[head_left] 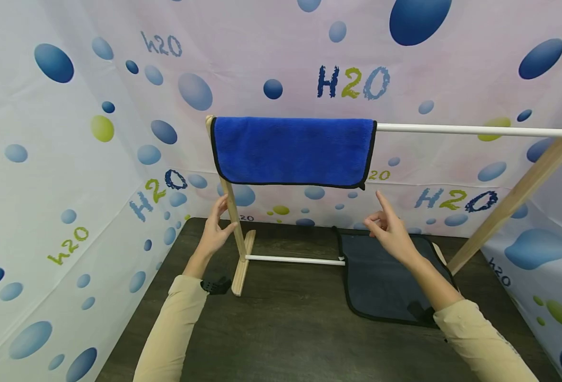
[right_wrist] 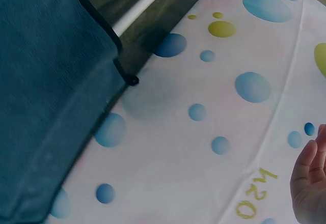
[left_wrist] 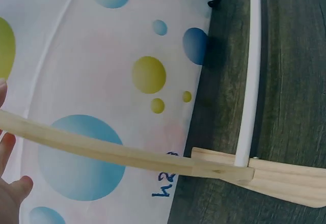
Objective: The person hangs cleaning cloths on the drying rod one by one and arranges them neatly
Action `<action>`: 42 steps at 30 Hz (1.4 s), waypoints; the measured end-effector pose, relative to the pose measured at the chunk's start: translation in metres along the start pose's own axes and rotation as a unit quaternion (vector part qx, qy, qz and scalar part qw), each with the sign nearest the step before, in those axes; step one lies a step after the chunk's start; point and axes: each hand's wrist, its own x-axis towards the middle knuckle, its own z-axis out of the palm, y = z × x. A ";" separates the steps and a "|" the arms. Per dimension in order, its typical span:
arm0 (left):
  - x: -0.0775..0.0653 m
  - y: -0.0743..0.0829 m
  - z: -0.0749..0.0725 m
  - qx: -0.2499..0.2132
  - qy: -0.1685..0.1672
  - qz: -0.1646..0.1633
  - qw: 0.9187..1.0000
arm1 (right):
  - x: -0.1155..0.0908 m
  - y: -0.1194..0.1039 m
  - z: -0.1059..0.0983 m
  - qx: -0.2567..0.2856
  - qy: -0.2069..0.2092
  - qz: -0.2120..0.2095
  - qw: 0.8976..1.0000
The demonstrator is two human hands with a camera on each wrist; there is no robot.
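Cloth [head_left: 292, 152], fuzzy blue with black edging, hangs left on a round white bar [head_left: 472, 129] that runs well past its right edge. Left hand [head_left: 214, 233] is loosely spread by the pale wooden post [head_left: 240, 245], can't tell if touching. Right hand [head_left: 391, 232] points near the cloth's lower corner, other fingers curled, gripping nothing. Grey black-trimmed mat [head_left: 386, 286] lies on the dark wood-grain bench [head_left: 286, 334].

Head view forward and down

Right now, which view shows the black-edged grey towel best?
Head view: most of the grey towel shows, though the right forearm covers some. Right wrist crops it; left wrist catches only a corner.
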 end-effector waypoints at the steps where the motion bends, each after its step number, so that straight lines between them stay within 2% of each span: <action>1: 0.000 -0.001 0.002 0.006 0.001 0.013 1.000 | -0.002 0.002 0.001 0.003 -0.001 0.007 1.000; 5: -0.001 -0.003 0.008 0.030 0.009 0.052 0.998 | -0.012 0.011 0.005 0.015 -0.003 0.034 0.999; 13: 0.002 -0.007 0.017 0.078 0.039 0.095 0.992 | -0.030 0.034 0.007 0.030 -0.003 0.080 0.996; 16: 0.005 -0.019 0.018 0.086 0.050 0.109 0.989 | -0.037 0.052 0.006 0.031 -0.003 0.096 0.995; 21: 0.008 -0.047 0.019 0.093 0.062 0.094 0.989 | -0.050 0.083 0.004 0.032 -0.020 0.115 0.993; 23: 0.008 -0.051 0.019 0.089 0.065 0.079 0.991 | -0.055 0.089 0.003 0.037 -0.032 0.117 0.992; 27: 0.008 -0.054 0.021 0.081 0.070 0.062 0.992 | -0.065 0.099 0.000 0.053 -0.051 0.121 0.990; 33: 0.009 -0.056 0.023 0.105 0.088 0.077 0.988 | -0.078 0.110 -0.006 0.058 -0.070 0.155 0.984; 38: 0.010 -0.057 0.024 0.121 0.102 0.086 0.984 | -0.087 0.136 -0.015 0.079 -0.053 0.150 0.984; 42: 0.009 -0.058 0.026 0.133 0.106 0.080 0.982 | -0.095 0.148 -0.023 0.063 -0.041 0.164 0.984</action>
